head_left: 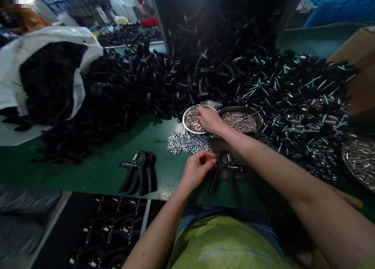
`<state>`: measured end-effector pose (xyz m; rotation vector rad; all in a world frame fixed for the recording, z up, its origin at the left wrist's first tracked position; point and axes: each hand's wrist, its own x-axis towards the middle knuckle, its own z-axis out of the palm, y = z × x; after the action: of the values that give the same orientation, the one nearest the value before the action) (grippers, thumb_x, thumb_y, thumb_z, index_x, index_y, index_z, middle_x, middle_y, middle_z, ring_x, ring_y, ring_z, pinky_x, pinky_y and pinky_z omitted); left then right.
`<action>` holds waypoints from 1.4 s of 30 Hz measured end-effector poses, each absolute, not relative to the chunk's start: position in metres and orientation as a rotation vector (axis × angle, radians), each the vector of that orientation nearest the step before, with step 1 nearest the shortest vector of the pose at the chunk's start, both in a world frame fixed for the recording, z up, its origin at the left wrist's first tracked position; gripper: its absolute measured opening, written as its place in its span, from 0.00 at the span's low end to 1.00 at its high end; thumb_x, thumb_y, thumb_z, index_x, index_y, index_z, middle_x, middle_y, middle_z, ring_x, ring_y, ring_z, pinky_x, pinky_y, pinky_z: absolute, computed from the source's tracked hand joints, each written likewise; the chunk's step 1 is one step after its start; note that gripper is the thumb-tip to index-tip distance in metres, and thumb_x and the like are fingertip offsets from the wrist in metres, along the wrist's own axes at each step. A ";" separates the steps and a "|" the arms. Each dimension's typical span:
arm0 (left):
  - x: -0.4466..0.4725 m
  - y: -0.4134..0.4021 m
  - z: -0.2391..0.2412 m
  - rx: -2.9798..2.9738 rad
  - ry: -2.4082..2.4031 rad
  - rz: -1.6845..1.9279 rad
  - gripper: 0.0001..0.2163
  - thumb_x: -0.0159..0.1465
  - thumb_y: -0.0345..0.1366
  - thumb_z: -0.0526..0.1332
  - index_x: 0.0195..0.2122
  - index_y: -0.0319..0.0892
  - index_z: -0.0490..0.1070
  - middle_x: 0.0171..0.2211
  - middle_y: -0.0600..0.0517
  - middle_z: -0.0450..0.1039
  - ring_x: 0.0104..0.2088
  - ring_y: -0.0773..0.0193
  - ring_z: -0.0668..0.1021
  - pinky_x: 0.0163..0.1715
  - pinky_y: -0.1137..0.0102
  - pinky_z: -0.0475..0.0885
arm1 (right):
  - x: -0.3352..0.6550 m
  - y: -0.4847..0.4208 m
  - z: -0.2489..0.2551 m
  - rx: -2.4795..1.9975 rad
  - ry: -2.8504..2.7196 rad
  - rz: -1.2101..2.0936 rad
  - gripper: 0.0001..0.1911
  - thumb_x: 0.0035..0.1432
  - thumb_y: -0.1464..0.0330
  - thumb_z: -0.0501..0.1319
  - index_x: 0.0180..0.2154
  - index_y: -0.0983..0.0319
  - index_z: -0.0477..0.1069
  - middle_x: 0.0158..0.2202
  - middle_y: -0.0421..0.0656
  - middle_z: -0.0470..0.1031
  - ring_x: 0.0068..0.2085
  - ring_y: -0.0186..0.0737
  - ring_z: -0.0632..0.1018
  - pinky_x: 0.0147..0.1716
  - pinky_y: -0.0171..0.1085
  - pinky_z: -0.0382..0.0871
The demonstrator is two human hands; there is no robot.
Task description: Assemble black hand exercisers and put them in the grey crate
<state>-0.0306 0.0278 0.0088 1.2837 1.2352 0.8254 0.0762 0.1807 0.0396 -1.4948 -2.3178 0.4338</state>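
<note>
A black hand grip strengthener [230, 179] with two curved handles and a coil spring at its top lies in front of me on a small brown block [215, 144]. My left hand [195, 169] is closed, thumb and forefinger pinched at the left edge of its top loop. My right hand [209, 119] reaches into a white-rimmed bowl [184, 124] of small metal parts, fingertips pinched together; what they hold is hidden. Loose nuts [186, 142] lie just below the bowl. A second, dark-rimmed dish [260, 122] of small metal pieces stands beside it.
Several assembled hand grips [140, 173] stand at left, above a tray [109, 230] of more. Black handles [140, 77] pile up behind; screws with black knobs [293, 77] heap at right. A white sack [90, 38], cardboard box [359, 69] and metal-filled bowl [344, 151] flank the green table.
</note>
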 end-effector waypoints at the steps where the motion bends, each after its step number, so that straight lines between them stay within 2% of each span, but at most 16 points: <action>1: -0.029 0.028 0.008 1.309 1.224 0.824 0.07 0.56 0.33 0.62 0.36 0.39 0.72 0.28 0.54 0.72 0.28 0.68 0.73 0.29 0.74 0.66 | 0.084 0.176 0.041 -1.483 -2.289 0.472 0.12 0.57 0.74 0.53 0.44 0.66 0.68 0.36 0.48 0.75 0.39 0.40 0.73 0.39 0.38 0.64; 4: -0.021 0.028 0.007 1.422 1.212 0.785 0.08 0.56 0.31 0.61 0.38 0.40 0.72 0.27 0.55 0.72 0.28 0.68 0.73 0.29 0.75 0.66 | 0.113 0.153 0.044 -1.364 -2.090 0.798 0.16 0.57 0.75 0.51 0.47 0.63 0.66 0.31 0.40 0.74 0.30 0.33 0.72 0.33 0.34 0.65; 8: -0.009 0.028 0.010 1.599 1.226 0.686 0.10 0.56 0.29 0.59 0.39 0.42 0.71 0.28 0.56 0.73 0.28 0.69 0.73 0.29 0.76 0.65 | 0.156 0.111 0.035 -1.258 -1.628 1.366 0.09 0.55 0.71 0.54 0.39 0.63 0.67 0.28 0.39 0.72 0.25 0.30 0.72 0.27 0.33 0.68; 12: -0.003 0.028 0.013 1.701 1.267 0.625 0.11 0.56 0.27 0.58 0.39 0.42 0.71 0.28 0.56 0.73 0.28 0.69 0.74 0.29 0.76 0.65 | 0.180 0.080 0.013 -1.393 -1.516 1.496 0.08 0.53 0.65 0.57 0.34 0.63 0.65 0.32 0.44 0.76 0.26 0.33 0.75 0.24 0.33 0.70; 19: 0.000 0.031 0.016 1.709 1.379 0.574 0.12 0.54 0.26 0.58 0.40 0.42 0.71 0.27 0.57 0.73 0.27 0.69 0.74 0.29 0.76 0.65 | 0.183 0.070 -0.008 -1.566 -1.737 1.283 0.06 0.54 0.67 0.57 0.32 0.64 0.68 0.23 0.39 0.71 0.19 0.31 0.72 0.19 0.31 0.65; 22: 0.000 0.033 0.020 1.761 1.387 0.537 0.13 0.53 0.25 0.58 0.40 0.43 0.70 0.27 0.57 0.73 0.28 0.69 0.75 0.28 0.76 0.65 | 0.180 0.064 0.000 -1.568 -1.837 1.151 0.04 0.55 0.70 0.57 0.30 0.63 0.69 0.26 0.41 0.73 0.25 0.34 0.74 0.25 0.33 0.66; 25: 0.000 0.034 0.023 1.878 1.368 0.494 0.14 0.53 0.24 0.58 0.40 0.42 0.69 0.28 0.57 0.74 0.29 0.68 0.75 0.29 0.75 0.66 | 0.175 0.053 0.005 -1.542 -2.144 0.764 0.06 0.57 0.72 0.55 0.31 0.63 0.70 0.33 0.45 0.74 0.35 0.39 0.74 0.34 0.36 0.66; 28: 0.001 0.033 0.027 2.107 1.332 0.430 0.15 0.54 0.23 0.57 0.42 0.41 0.67 0.29 0.54 0.74 0.30 0.65 0.75 0.31 0.74 0.68 | 0.174 0.044 0.003 -1.497 -2.457 0.322 0.10 0.59 0.73 0.52 0.37 0.62 0.73 0.35 0.46 0.75 0.38 0.41 0.74 0.35 0.37 0.66; 31: 0.009 0.029 0.034 2.434 1.301 0.285 0.14 0.58 0.24 0.54 0.45 0.40 0.66 0.33 0.49 0.74 0.34 0.61 0.75 0.34 0.69 0.70 | 0.184 0.038 0.003 -1.443 -2.505 0.226 0.16 0.61 0.71 0.51 0.48 0.59 0.71 0.40 0.44 0.76 0.41 0.40 0.73 0.38 0.37 0.66; 34: 0.018 0.024 0.041 2.686 1.225 0.104 0.10 0.63 0.26 0.51 0.42 0.40 0.67 0.34 0.46 0.72 0.36 0.58 0.74 0.33 0.67 0.71 | 0.212 0.030 0.010 -1.519 -2.430 0.138 0.20 0.62 0.70 0.51 0.56 0.59 0.64 0.46 0.45 0.74 0.45 0.41 0.72 0.41 0.38 0.66; 36: 0.019 0.023 0.041 2.733 1.175 0.072 0.08 0.64 0.27 0.51 0.40 0.41 0.68 0.34 0.47 0.72 0.37 0.58 0.74 0.32 0.68 0.71 | 0.239 0.021 0.014 -1.693 -2.367 0.011 0.18 0.61 0.67 0.53 0.53 0.60 0.66 0.45 0.47 0.73 0.45 0.44 0.71 0.40 0.39 0.66; 40: 0.010 0.018 0.023 2.644 1.267 0.216 0.08 0.65 0.29 0.52 0.39 0.42 0.70 0.32 0.48 0.72 0.36 0.60 0.73 0.35 0.68 0.71 | 0.287 0.001 0.009 -2.057 -2.348 -0.218 0.14 0.57 0.61 0.57 0.39 0.63 0.71 0.37 0.51 0.71 0.40 0.49 0.69 0.34 0.42 0.63; 42: 0.003 0.010 0.012 2.618 1.317 0.329 0.09 0.66 0.32 0.52 0.42 0.43 0.71 0.36 0.47 0.73 0.38 0.60 0.73 0.38 0.68 0.71 | 0.297 -0.007 0.002 -2.131 -2.353 -0.272 0.12 0.57 0.61 0.56 0.35 0.63 0.71 0.35 0.51 0.70 0.39 0.49 0.68 0.33 0.42 0.61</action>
<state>0.0033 0.0102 0.0124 2.6176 1.3165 0.3287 0.2965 -0.0068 0.0021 -2.1313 -2.3531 -0.2723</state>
